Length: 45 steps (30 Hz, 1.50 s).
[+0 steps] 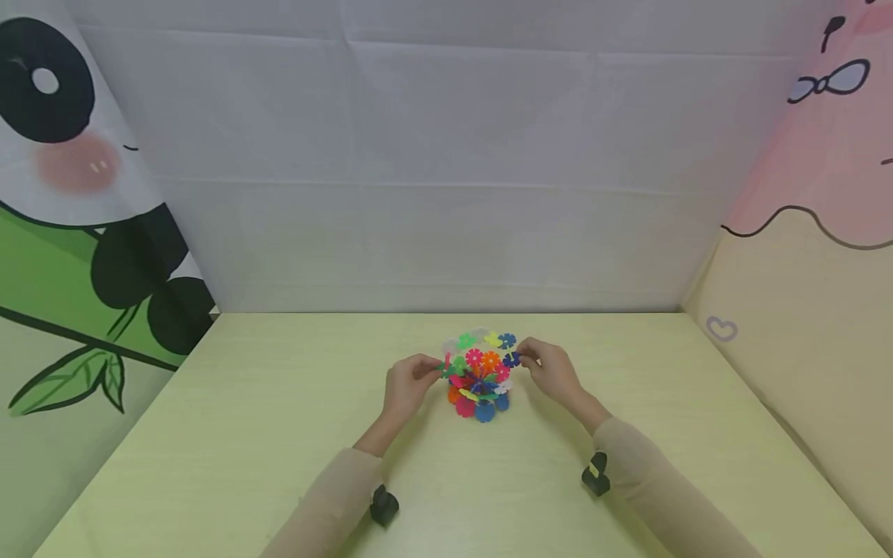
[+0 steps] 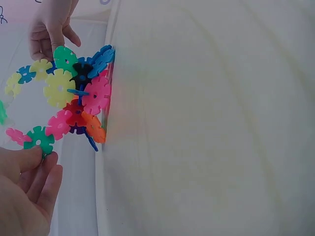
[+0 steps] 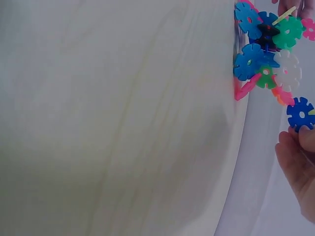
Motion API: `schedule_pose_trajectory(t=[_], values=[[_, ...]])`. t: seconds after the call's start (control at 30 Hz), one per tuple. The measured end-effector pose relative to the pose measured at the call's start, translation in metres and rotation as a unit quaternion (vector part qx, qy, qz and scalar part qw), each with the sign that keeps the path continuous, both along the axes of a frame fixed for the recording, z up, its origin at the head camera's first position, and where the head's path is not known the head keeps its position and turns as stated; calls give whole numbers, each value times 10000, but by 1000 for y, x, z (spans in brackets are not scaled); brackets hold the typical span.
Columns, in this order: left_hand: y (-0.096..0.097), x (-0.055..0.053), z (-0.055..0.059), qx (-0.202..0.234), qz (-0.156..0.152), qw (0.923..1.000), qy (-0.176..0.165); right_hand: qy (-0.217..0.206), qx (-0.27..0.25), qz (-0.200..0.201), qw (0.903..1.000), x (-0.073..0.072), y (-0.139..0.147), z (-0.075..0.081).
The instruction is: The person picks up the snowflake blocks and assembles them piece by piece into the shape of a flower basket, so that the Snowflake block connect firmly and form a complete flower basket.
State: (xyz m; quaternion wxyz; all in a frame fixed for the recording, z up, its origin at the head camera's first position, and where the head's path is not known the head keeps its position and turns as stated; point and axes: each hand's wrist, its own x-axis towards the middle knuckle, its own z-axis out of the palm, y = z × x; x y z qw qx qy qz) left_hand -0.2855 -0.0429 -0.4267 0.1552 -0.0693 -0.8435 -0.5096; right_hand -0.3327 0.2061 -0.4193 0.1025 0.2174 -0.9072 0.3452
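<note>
A colourful structure of interlocking snowflake discs point(image 1: 481, 387) stands on the table, with a ring of linked discs rising above its fuller base. At its left side my left hand point(image 1: 406, 383) pinches a green disc point(image 2: 39, 140) of that ring between thumb and fingers. Opposite, my right hand point(image 1: 551, 370) pinches a dark blue disc point(image 3: 300, 114) on the ring's right side. Pink, orange, yellow, white and blue discs make up the rest, and the base touches the tabletop.
The pale wooden table point(image 1: 279, 465) reaches back to a white cloth wall point(image 1: 446, 170). Printed cartoon panels flank it, a green and white one point(image 1: 56, 263) on the left and a pink and cream one point(image 1: 802, 310) on the right.
</note>
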Motion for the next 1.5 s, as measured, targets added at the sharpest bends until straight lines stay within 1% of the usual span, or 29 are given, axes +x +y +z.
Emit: schedule_pose_trajectory(t=[0.13,0.2,0.3,0.4,0.53,0.77,0.9,1.03,1.13,1.27,1.33,1.4,1.43,1.5], values=[[0,1,2,38,46,9999,-106,243,173,-47,9995,0,-1,0],[0,2,2,76,49,9998,-170,263,149,-81,9995,0,-2,1],[1,2,3,91,36,9998,-190,109,-84,-71,9999,-1,-2,1],[1,2,4,92,5,9998,-161,-183,-424,-29,9989,-2,-3,-1],[2,1,5,104,-16,9997,-202,-387,-638,-23,9972,-2,-3,-2],[1,-1,1,231,3,9995,-233,-76,-224,76,9997,-2,-4,1],[0,-3,-1,301,7,9992,-245,-140,-245,90,9996,-2,-3,1],[-3,-7,-4,362,-26,9993,-131,-242,-287,20,9993,1,-3,0],[-9,-8,-5,344,103,9993,-56,-307,-276,67,9991,5,-5,-1],[-16,-3,-1,300,448,9985,-9,-361,-327,207,9986,13,-11,1],[-16,3,4,301,484,9984,22,-384,-370,214,9984,16,-14,2],[-12,9,8,239,386,9990,35,-393,-388,249,9982,19,-18,3],[-9,12,11,177,258,9995,28,-402,-395,259,9981,21,-20,3],[-1,18,15,-103,-15,9999,-25,-468,-424,290,9976,24,-24,4]])
